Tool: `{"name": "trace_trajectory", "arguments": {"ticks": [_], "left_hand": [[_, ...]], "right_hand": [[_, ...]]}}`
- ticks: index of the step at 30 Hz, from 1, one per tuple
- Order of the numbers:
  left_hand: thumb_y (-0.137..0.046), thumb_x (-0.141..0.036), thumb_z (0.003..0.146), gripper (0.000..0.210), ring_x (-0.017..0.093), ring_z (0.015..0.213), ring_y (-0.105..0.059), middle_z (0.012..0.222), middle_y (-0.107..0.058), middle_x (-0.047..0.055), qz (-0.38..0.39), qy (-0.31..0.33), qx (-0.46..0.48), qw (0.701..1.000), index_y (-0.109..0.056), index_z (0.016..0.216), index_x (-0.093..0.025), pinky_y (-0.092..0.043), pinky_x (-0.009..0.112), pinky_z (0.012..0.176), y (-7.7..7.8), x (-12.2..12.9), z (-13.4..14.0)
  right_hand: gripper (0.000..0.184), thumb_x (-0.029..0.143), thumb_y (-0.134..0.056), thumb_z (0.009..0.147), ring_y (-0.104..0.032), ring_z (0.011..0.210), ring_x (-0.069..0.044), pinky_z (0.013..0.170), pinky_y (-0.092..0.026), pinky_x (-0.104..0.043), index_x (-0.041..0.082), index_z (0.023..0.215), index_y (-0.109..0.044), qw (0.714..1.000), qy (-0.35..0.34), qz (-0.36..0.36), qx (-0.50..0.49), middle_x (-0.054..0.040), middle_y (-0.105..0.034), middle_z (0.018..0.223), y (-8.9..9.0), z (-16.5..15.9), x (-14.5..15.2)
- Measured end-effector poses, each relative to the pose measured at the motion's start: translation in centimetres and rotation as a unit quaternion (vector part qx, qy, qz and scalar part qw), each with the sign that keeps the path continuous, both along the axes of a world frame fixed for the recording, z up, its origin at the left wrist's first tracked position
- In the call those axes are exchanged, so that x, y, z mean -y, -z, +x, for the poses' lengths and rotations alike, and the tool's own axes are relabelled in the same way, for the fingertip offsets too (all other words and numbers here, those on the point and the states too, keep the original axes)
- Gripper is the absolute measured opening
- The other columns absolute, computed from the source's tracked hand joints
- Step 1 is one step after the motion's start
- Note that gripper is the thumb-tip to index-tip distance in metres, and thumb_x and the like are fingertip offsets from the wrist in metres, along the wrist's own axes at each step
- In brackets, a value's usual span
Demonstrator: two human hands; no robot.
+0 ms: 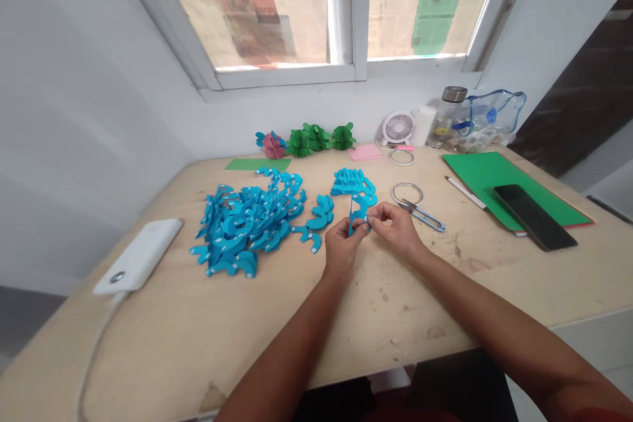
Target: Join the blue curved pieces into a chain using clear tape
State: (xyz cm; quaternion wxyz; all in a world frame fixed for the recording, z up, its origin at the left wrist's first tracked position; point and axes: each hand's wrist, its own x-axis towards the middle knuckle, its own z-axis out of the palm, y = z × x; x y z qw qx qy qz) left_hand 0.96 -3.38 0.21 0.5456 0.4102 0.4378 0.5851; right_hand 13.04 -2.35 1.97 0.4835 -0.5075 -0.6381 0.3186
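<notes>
Between my two hands is a blue paper cutout [360, 207] with curved edges and a small white patch. My left hand [342, 242] pinches its lower left side. The fingertips of my right hand [394, 224] are closed at its right edge, by the white patch. Just beyond my hands lies a row of stacked blue cutouts [350, 180]. To the left, a smaller group of blue cutouts [320, 213] rests near a large heap of similar blue pieces [242, 224], many with white patches.
Thread snips [424, 216] and tape rolls [406, 194] lie right of my hands. Farther right are a pen [465, 192], a green sheet [477, 175] and a phone [534, 216]. A white power bank [141, 257] with a cable sits left. Green paper figures [316, 138], a small fan [398, 127] and a bottle [448, 119] line the back.
</notes>
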Motion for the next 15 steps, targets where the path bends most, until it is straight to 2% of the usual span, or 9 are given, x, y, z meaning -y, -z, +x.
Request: {"name": "trace_trajectory", "arguments": {"ticks": [5,10,15], "left_hand": [[-0.068,-0.032,0.061,0.02,0.011,0.062,-0.052,0.062,-0.056,-0.002,-0.021,-0.011,0.028,0.999,-0.061,0.064,-0.014,-0.043,0.023,0.064,0.1,-0.15,0.12],[-0.066,-0.029,0.062,0.018,0.008,0.056,-0.046,0.056,-0.052,-0.004,-0.004,-0.046,-0.016,0.999,-0.058,0.058,-0.014,-0.038,0.021,0.057,0.22,-0.26,-0.15],[-0.065,-0.029,0.063,0.016,0.009,0.055,-0.045,0.057,-0.053,-0.003,0.011,-0.049,-0.043,0.998,-0.06,0.059,-0.015,-0.037,0.021,0.056,0.46,-0.41,-0.42]], "right_hand": [[0.007,0.024,-0.055,0.071,-0.051,0.061,-0.013,0.061,-0.043,-0.026,0.019,0.067,-0.054,1.0,0.001,0.014,0.014,0.0008,-0.058,0.062,-0.01,-0.05,0.12],[0.007,0.023,-0.055,0.071,-0.051,0.061,-0.013,0.061,-0.042,-0.026,0.018,0.065,-0.054,1.0,-0.004,0.019,0.024,0.0008,-0.057,0.062,-0.01,-0.21,0.21],[0.006,0.023,-0.054,0.072,-0.051,0.062,-0.013,0.062,-0.041,-0.025,0.018,0.068,-0.056,1.0,-0.013,0.013,0.015,0.0006,-0.058,0.064,-0.18,-0.28,0.35]]}}
